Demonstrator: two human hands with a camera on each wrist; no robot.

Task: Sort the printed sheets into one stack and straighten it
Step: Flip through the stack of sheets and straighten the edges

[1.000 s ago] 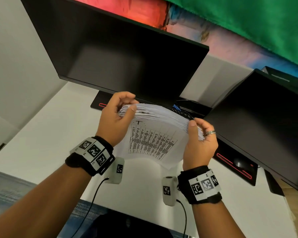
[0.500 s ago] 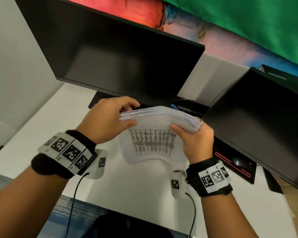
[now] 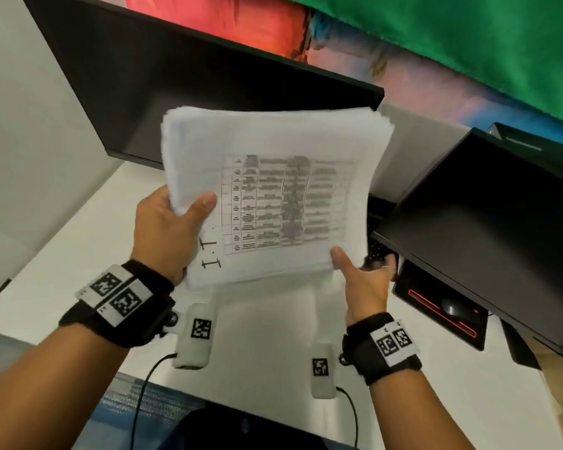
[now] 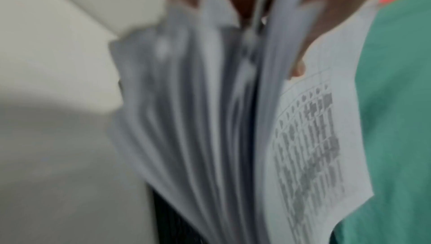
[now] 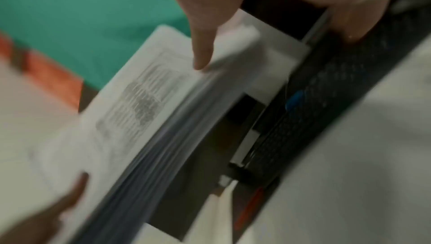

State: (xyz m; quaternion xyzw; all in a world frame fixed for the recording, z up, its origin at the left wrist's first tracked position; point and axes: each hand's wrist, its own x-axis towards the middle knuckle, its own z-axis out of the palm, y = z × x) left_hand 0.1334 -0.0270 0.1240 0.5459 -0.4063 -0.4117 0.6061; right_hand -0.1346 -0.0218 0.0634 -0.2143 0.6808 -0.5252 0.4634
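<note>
The stack of printed sheets [image 3: 273, 196] is raised off the white desk [image 3: 257, 352] and tilted so a page with a printed table faces me. Its edges are fanned and uneven, as the blurred left wrist view shows on the stack [image 4: 210, 137]. My left hand [image 3: 189, 209] grips the stack's lower left edge, thumb on the front page and fingers behind. My right hand [image 3: 361, 271] is palm-up at the lower right corner, with only its thumb [image 5: 203, 50] touching the top sheet of the stack [image 5: 144, 118]. The other right fingers spread away from the paper.
A large dark monitor [image 3: 176, 76] stands behind the stack and a second one [image 3: 485, 222] at the right. A black keyboard [image 3: 376, 251] lies under the right hand, with a mouse on a red-trimmed pad [image 3: 449, 310] further right. A dark object [image 3: 241, 430] sits at the desk's near edge.
The stack has swung up from lying edge-on between both hands to facing me. My right hand has let go its grip and now only touches the lower right corner.
</note>
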